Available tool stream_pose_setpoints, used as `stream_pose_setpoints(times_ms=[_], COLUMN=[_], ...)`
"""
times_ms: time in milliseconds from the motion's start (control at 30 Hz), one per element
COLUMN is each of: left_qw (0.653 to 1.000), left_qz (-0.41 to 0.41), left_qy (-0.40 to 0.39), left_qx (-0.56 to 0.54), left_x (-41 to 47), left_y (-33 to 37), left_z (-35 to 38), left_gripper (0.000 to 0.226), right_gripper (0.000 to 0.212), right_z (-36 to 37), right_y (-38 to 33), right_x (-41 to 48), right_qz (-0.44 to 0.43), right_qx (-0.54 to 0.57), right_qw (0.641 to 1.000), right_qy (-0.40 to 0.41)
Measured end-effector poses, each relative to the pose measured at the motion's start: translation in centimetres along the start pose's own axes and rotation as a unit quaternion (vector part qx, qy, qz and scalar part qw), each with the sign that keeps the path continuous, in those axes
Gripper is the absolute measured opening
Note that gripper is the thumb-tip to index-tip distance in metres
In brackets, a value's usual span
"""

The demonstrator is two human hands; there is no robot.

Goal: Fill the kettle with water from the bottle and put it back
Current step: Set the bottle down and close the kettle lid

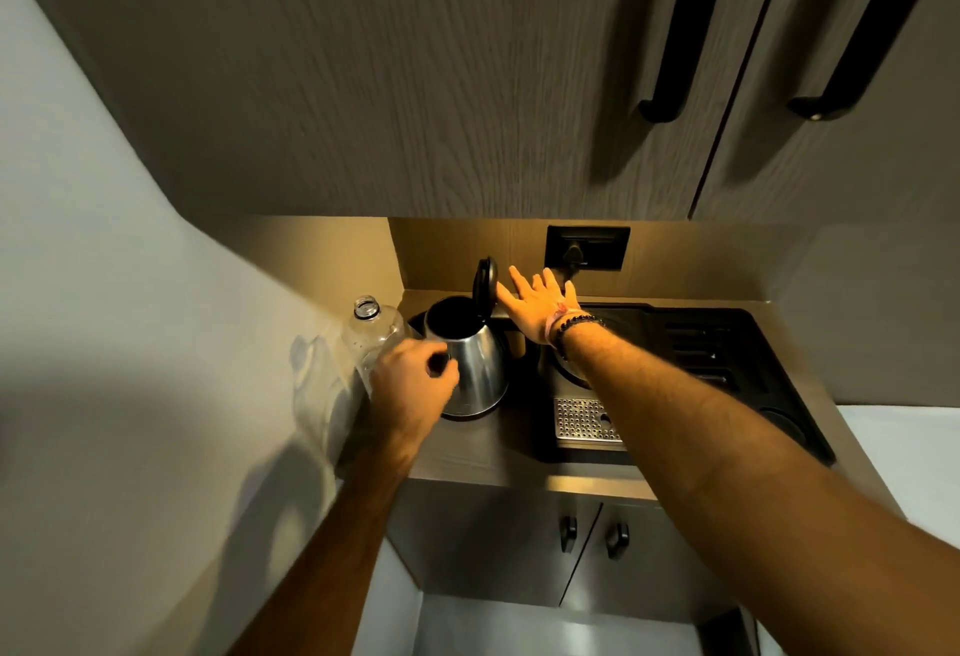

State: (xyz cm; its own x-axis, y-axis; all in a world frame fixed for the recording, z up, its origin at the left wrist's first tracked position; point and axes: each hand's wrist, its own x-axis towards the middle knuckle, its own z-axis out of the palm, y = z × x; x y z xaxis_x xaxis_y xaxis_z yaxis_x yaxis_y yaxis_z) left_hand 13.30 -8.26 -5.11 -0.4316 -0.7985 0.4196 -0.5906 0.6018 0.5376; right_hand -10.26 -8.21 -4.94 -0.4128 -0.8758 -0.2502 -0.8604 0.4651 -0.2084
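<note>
While the steel kettle (470, 364) stands lid-up at the far left of the tabletop (483, 453), the left hand (413, 380) curls around its handle, the uncapped bottle (371, 338) just left; the right hand (540, 304) hovers spread beside the lid.

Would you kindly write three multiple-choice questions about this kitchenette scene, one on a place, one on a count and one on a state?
1. Where does the bottle stand?
A. left of the kettle
B. on the drip tray
C. in the cupboard

2. How many long black handles show on the upper cupboard doors?
A. one
B. two
C. four

3. How is the kettle lid?
A. shut
B. missing
C. flipped up

Answers: 1 A, the bottle is against the wall beside the kettle. 2 B, one handle per door, with the other to its right. 3 C, the lid stands upright over the dark opening.
</note>
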Motion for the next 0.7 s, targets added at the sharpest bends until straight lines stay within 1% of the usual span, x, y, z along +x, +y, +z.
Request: stream_pose_setpoints(times_ms=[67, 100, 133, 167, 200, 267, 333, 467, 533, 600, 700], left_qw=[0.991, 0.984, 0.976, 0.972, 0.972, 0.979, 0.984, 0.987, 0.99, 0.992, 0.99], left_qz=[0.038, 0.041, 0.032, 0.014, -0.01, -0.055, -0.079, -0.09, -0.079, -0.079, -0.11], left_qy=[0.124, 0.175, 0.214, 0.235, 0.235, 0.196, 0.157, 0.127, 0.113, 0.098, 0.082], left_qx=[-0.019, -0.02, -0.017, -0.011, -0.002, 0.021, 0.035, 0.025, 0.025, 0.025, 0.009], left_x=[1.2, 1.8, 2.4, 3.0, 3.5, 3.9, 3.9, 4.0, 4.1, 4.2, 4.3], left_y=[1.1, 1.3, 1.3, 1.2, 1.0, 0.2, -0.7, -1.4, -1.4, -1.5, -1.6], left_z=[-2.9, -4.1, -5.2, -5.9, -6.4, -6.9, -7.0, -7.0, -6.9, -6.9, -7.1], left_gripper=[0.023, 0.023, 0.023, 0.024, 0.024, 0.026, 0.027, 0.028, 0.027, 0.028, 0.034], right_gripper=[0.078, 0.078, 0.078, 0.079, 0.079, 0.078, 0.077, 0.073, 0.074, 0.076, 0.076], right_z=[0.0, 0.1, 0.0, 0.1, 0.1, 0.2, 0.2, -0.3, -0.4, -0.4, -0.7], right_y=[-0.2, -0.3, -0.4, -0.3, -0.2, -0.2, -0.6, -0.9, -0.9, -1.0, -1.2], right_x=[0.1, 0.1, 0.0, -0.1, -0.2, -0.5, -0.7, -0.8, -1.0, -1.1, -1.0], right_qz=[-0.003, -0.002, -0.001, 0.003, 0.002, -0.014, -0.029, -0.036, -0.024, -0.033, -0.033], right_qx=[-0.006, -0.006, -0.005, -0.004, -0.007, -0.034, -0.056, -0.061, -0.043, -0.051, -0.049], right_qw=[1.0, 1.0, 1.0, 1.0, 1.0, 0.999, 0.998, 0.997, 0.999, 0.998, 0.998], right_qy=[-0.002, -0.002, -0.001, 0.0, -0.001, -0.005, -0.008, -0.004, -0.001, 0.0, 0.006])
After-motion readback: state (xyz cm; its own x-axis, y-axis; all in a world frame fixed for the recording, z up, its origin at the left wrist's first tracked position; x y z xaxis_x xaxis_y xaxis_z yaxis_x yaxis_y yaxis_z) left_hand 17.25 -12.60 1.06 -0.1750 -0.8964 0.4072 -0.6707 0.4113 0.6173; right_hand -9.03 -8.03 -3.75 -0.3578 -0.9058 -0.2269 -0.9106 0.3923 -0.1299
